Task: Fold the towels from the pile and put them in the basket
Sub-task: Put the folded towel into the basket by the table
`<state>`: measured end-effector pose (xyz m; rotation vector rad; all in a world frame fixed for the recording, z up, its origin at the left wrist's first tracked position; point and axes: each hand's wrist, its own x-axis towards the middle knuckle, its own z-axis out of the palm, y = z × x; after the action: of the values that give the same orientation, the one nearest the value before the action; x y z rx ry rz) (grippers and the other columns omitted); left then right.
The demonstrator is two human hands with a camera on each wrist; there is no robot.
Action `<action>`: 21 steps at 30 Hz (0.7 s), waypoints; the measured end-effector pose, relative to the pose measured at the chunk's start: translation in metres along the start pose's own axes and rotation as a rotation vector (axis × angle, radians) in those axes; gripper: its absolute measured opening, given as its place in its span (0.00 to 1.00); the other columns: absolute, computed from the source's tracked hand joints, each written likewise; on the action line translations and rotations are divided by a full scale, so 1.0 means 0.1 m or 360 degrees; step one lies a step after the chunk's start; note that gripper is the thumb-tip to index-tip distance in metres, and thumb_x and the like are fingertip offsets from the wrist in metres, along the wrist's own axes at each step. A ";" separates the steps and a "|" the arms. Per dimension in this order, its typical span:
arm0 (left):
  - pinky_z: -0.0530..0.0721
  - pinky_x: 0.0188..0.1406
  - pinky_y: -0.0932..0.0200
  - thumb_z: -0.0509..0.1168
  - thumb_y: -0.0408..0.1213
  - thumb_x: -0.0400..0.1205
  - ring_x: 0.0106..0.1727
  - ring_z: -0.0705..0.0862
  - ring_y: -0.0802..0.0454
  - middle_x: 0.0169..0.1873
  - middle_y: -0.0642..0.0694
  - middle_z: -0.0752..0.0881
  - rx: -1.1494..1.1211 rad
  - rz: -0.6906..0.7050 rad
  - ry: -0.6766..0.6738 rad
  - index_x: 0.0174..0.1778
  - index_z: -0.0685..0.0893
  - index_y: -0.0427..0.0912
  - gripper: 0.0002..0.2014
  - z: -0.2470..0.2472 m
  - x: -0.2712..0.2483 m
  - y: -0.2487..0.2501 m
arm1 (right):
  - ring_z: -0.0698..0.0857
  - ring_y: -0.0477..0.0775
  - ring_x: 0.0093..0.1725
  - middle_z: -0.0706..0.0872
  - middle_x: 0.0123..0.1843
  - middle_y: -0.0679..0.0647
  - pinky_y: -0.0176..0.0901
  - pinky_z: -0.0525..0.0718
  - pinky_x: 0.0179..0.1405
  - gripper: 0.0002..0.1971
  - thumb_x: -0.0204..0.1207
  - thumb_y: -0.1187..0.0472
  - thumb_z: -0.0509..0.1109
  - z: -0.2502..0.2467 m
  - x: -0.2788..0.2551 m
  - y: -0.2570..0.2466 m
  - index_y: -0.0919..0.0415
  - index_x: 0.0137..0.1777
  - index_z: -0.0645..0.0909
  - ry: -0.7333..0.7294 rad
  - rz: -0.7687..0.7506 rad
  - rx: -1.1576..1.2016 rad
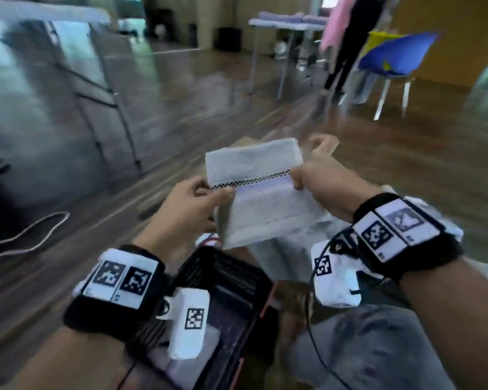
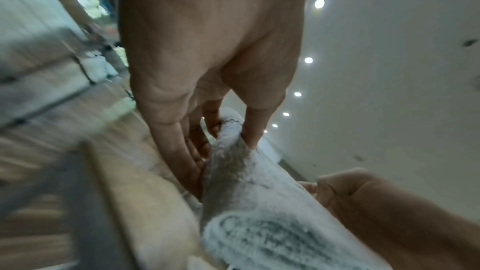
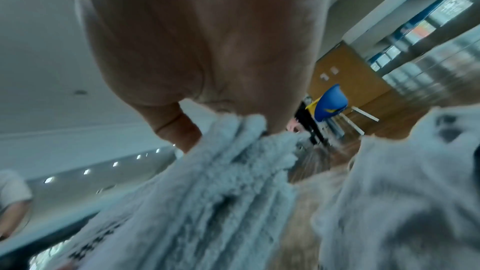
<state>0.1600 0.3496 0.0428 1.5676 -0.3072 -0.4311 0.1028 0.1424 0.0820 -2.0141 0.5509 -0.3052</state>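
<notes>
A white towel [image 1: 254,190], folded and crossed by a black-and-white checkered band, is being held up in the air in front of the person, above the near end of a dark basket [image 1: 223,294] with an orange rim. Its left edge is being pinched by the left hand [image 1: 186,209], the thumb lying on the near face at the band and the fingers [image 2: 179,151] curled behind the cloth, as is being shown in the left wrist view, where the towel [image 2: 249,202] is seen bunched between thumb and fingers. Its right edge is being gripped by the right hand [image 1: 321,178], whose fingers are clenched on the cloth at the same band; in the right wrist view the thick stacked layers of the towel [image 3: 221,171] are being squeezed under the thumb [image 3: 176,128]. More pale cloth [image 1: 290,249] is lying below the held towel, just beyond the basket and beside the person's knee [image 1: 364,350], which is covered in grey fabric. Something pale is lying inside the basket, but it is too blurred to be told apart. Banded wrist straps with printed markers are being worn on both forearms. Farther off, a blue chair [image 1: 397,57] is standing on the wooden floor [image 1: 197,88], and a folding table [image 1: 288,23] with folded cloth on it is standing at the back of the room.
</notes>
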 end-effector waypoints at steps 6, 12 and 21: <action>0.78 0.21 0.58 0.71 0.27 0.81 0.30 0.78 0.51 0.38 0.42 0.81 0.0027 -0.0349 0.0561 0.61 0.65 0.40 0.21 -0.74 -0.09 -1.32 | 0.78 0.46 0.42 0.68 0.63 0.53 0.35 0.75 0.32 0.29 0.80 0.63 0.66 1.49 0.23 0.53 0.50 0.77 0.58 -0.0586 0.0073 -0.0489; 0.76 0.34 0.52 0.70 0.30 0.76 0.33 0.78 0.47 0.30 0.37 0.81 0.0138 -0.0940 0.0314 0.34 0.80 0.37 0.06 -0.64 -0.04 -2.57 | 0.77 0.57 0.49 0.74 0.45 0.52 0.45 0.74 0.44 0.21 0.78 0.68 0.66 2.36 0.34 1.37 0.61 0.66 0.61 -0.0858 0.0383 -0.0791; 0.87 0.59 0.44 0.66 0.32 0.81 0.47 0.83 0.47 0.42 0.38 0.85 0.0057 -0.1487 0.0242 0.48 0.89 0.34 0.07 -0.29 0.60 -3.59 | 0.81 0.64 0.49 0.82 0.57 0.64 0.50 0.79 0.45 0.21 0.80 0.69 0.64 2.78 0.70 2.22 0.63 0.72 0.66 -0.0989 0.0534 -0.1057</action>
<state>0.2015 0.3655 -0.3199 1.7014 0.5729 -1.0136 0.2276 0.2275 -0.2472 -2.4198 0.6168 0.7824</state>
